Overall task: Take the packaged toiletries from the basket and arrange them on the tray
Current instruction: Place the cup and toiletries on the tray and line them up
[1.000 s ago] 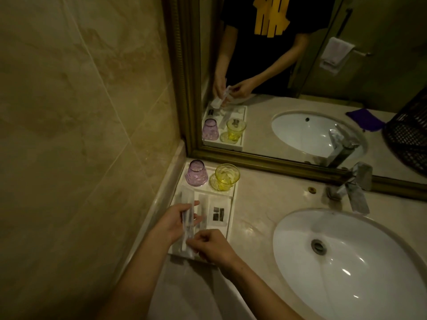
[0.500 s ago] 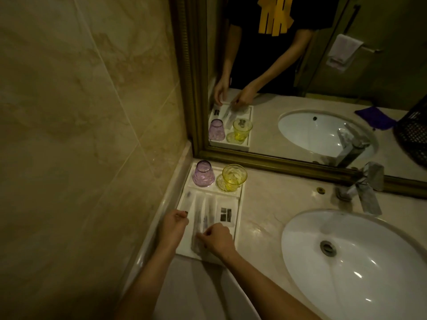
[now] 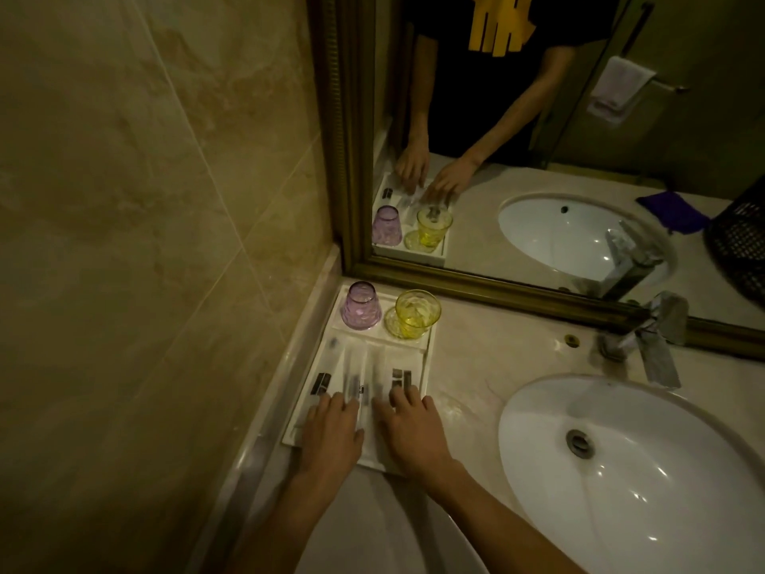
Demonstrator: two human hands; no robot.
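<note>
A white tray (image 3: 429, 358) lies on the counter in the corner by the wall and mirror. Several clear packaged toiletries (image 3: 359, 366) lie side by side, lengthwise, in its near part. My left hand (image 3: 333, 435) rests flat on the left packets, fingers spread. My right hand (image 3: 410, 432) rests flat on the right packets beside it, fingertips by a packet with a dark label (image 3: 400, 379). Neither hand grips anything. The basket (image 3: 741, 246) shows only as a dark reflection at the mirror's right edge.
A purple glass (image 3: 360, 305) stands upside down and a yellow glass (image 3: 415, 313) upright at the tray's far end. A white sink (image 3: 645, 474) and chrome tap (image 3: 650, 337) lie to the right. The gold-framed mirror (image 3: 538, 292) is behind, the tiled wall (image 3: 145, 242) on the left.
A second ago both hands held a long clear packet above the tray. They lowered it among the others and now lie flat on the packets with fingers spread.
</note>
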